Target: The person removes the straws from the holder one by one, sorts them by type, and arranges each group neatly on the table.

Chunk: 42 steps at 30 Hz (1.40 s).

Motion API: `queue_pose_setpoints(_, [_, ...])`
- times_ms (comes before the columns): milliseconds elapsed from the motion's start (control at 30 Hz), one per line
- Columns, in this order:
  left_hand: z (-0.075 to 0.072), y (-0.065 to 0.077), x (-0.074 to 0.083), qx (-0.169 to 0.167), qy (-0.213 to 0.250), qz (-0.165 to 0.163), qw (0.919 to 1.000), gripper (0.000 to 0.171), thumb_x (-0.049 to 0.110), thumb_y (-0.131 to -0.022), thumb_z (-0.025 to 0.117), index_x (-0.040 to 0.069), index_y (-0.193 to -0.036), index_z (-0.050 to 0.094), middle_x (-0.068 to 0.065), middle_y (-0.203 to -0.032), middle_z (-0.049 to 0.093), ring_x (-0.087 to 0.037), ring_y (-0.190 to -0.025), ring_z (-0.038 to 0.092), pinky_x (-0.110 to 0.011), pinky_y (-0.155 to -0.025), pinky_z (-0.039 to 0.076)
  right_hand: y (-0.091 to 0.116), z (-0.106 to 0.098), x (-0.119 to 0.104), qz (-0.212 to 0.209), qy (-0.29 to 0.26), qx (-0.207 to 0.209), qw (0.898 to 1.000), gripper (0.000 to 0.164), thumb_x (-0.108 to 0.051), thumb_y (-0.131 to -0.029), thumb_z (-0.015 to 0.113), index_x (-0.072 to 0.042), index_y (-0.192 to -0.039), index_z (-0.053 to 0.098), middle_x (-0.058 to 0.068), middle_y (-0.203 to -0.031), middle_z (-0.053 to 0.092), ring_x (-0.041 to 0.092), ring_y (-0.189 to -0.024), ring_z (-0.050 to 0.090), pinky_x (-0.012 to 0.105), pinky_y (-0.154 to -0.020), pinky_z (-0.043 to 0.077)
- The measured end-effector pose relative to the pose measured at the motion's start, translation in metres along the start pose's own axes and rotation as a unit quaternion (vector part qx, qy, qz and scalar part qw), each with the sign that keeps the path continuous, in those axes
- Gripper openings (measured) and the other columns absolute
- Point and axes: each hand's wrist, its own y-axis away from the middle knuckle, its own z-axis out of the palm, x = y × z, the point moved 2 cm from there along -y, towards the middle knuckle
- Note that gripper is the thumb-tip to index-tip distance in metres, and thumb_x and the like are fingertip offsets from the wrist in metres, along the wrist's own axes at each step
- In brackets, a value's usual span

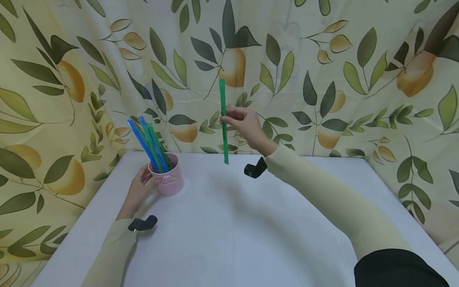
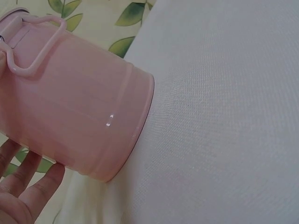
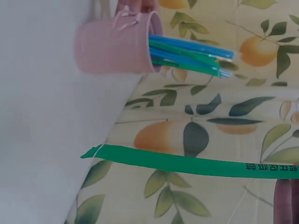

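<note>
In the head view my right hand (image 1: 249,126) pinches a green paper-wrapped straw (image 1: 223,95) between thumb and fingertips, near its middle. The straw hangs upright above the back of the table. Dark printed characters run along its wrapper (image 3: 210,168) in the right wrist view. To the left, a small pink pail (image 1: 173,184) with side handles stands on the table. My left hand (image 1: 140,189) holds the pail from its left side, its fingers (image 2: 44,186) curved against the wall in the left wrist view. Several blue straws (image 1: 140,137) and green wrapped straws (image 1: 155,139) lean leftward out of the pail.
A white cloth covers the table (image 1: 222,235). Behind its back edge hangs a curtain (image 1: 279,87) printed with leaves and fruit. Each wrist wears a small black camera, one on the left (image 1: 143,223) and one on the right (image 1: 255,168).
</note>
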Motion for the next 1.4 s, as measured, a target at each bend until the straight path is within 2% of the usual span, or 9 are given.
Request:
queue_pose_setpoints(300, [0.002, 0.004, 0.003, 0.001, -0.004, 0.014, 0.9999, 0.084, 0.031, -0.089, 0.063, 0.013, -0.152, 0.010, -0.015, -0.157, 0.018, -0.036, -0.143, 0.022, -0.051, -0.116, 0.027, 0.023, -0.044, 0.021, 0.012, 0.029, 0.002, 1.000, 0.031, -0.013, -0.088, 0.064, 0.005, -0.113, 0.063, -0.002, -0.093, 0.069, 0.004, -0.080, 0.066, 0.026, -0.078, 0.060])
queue_pose_setpoints(500, [0.001, 0.004, 0.003, 0.003, 0.000, 0.018, 0.9998, 0.083, 0.031, -0.089, 0.063, 0.012, -0.152, 0.011, -0.016, -0.156, 0.019, -0.036, -0.143, 0.022, -0.051, -0.116, 0.027, 0.039, -0.074, 0.023, 0.014, 0.055, 0.021, 0.998, 0.031, -0.015, -0.088, 0.065, 0.003, -0.113, 0.064, -0.003, -0.092, 0.071, 0.003, -0.080, 0.067, 0.024, -0.078, 0.060])
queue_pose_setpoints(767, [0.001, 0.001, 0.001, 0.002, 0.001, -0.005, 1.0000, 0.083, 0.029, -0.091, 0.061, 0.013, -0.152, 0.007, -0.016, -0.157, 0.015, -0.035, -0.144, 0.020, -0.050, -0.118, 0.025, 0.057, -0.109, 0.025, 0.001, 0.054, 0.034, 0.998, 0.032, -0.015, -0.088, 0.065, 0.006, -0.113, 0.063, -0.016, -0.084, 0.068, 0.001, -0.076, 0.067, 0.018, -0.074, 0.059])
queue_pose_setpoints(967, [0.002, 0.002, 0.002, 0.005, -0.005, -0.012, 0.9999, 0.087, 0.037, -0.089, 0.062, 0.015, -0.152, 0.007, -0.015, -0.157, 0.016, -0.035, -0.144, 0.020, -0.051, -0.117, 0.026, 0.069, -0.129, 0.030, 0.008, 0.047, 0.056, 0.997, 0.020, -0.015, -0.087, 0.066, -0.006, -0.105, 0.068, -0.017, -0.083, 0.068, -0.002, -0.076, 0.067, 0.015, -0.071, 0.058])
queue_pose_setpoints(1200, [0.003, 0.004, 0.003, 0.006, -0.006, -0.007, 0.9999, 0.088, 0.039, -0.088, 0.062, 0.015, -0.152, 0.007, -0.014, -0.157, 0.017, -0.034, -0.144, 0.020, -0.050, -0.117, 0.027, 0.083, -0.152, 0.042, 0.015, 0.048, 0.086, 0.995, 0.030, -0.012, -0.087, 0.065, 0.001, -0.114, 0.064, -0.018, -0.087, 0.065, -0.004, -0.078, 0.066, 0.015, -0.068, 0.058])
queue_pose_setpoints(1367, [0.002, 0.004, 0.003, 0.002, -0.013, 0.003, 0.9999, 0.086, 0.035, -0.090, 0.061, 0.013, -0.152, 0.007, -0.016, -0.157, 0.017, -0.036, -0.144, 0.020, -0.050, -0.117, 0.026, 0.090, -0.166, 0.051, 0.019, 0.070, 0.100, 0.992, 0.029, -0.015, -0.087, 0.065, 0.001, -0.112, 0.065, -0.019, -0.085, 0.065, -0.004, -0.077, 0.066, 0.015, -0.067, 0.058])
queue_pose_setpoints(1400, [0.002, 0.004, 0.004, 0.003, -0.015, 0.002, 0.9999, 0.085, 0.034, -0.090, 0.061, 0.013, -0.152, 0.007, -0.017, -0.157, 0.017, -0.036, -0.144, 0.020, -0.050, -0.117, 0.025, 0.091, -0.168, 0.054, 0.021, 0.073, 0.103, 0.992, 0.026, -0.016, -0.087, 0.065, -0.002, -0.110, 0.067, -0.019, -0.084, 0.066, -0.004, -0.076, 0.067, 0.015, -0.067, 0.058])
